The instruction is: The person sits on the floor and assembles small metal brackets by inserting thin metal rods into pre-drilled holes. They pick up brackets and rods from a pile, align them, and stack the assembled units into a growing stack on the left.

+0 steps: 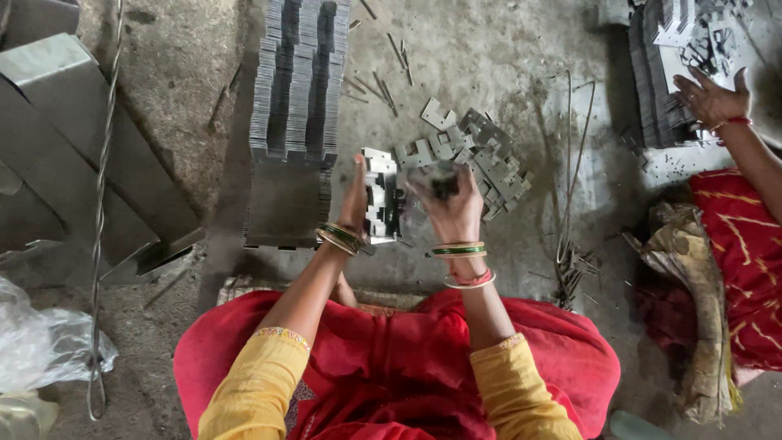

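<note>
1. While the person sits on the floor (489, 65), the left hand (355, 200) presses flat, fingers straight, against the side of a small stack (381, 195) of stamped metal plates held on edge between the two hands.
2. On the other side, the right hand (452, 204) is curled around a blurred plate (444, 181) just beside the stack — closed on it, as far as the blur lets me tell.
3. Loose plates lie in a pile (481, 159) on the floor just beyond the right hand; long neat rows (297, 77) of stacked plates stand ahead to the left, well apart from the pile.
4. Judging by this, the step in hand is gathering loose plates into an aligned bundle — one piece is being joined to the stack.
5. Seating the plate would call for matching its notches to those of the stack and sliding it flush, while the left palm keeps the bundle square.
6. Off to the right, another person's hand (713, 98) rests open on a separate stack (668, 81) of plates; thin wires (570, 163) lie on the floor between the two.
</note>
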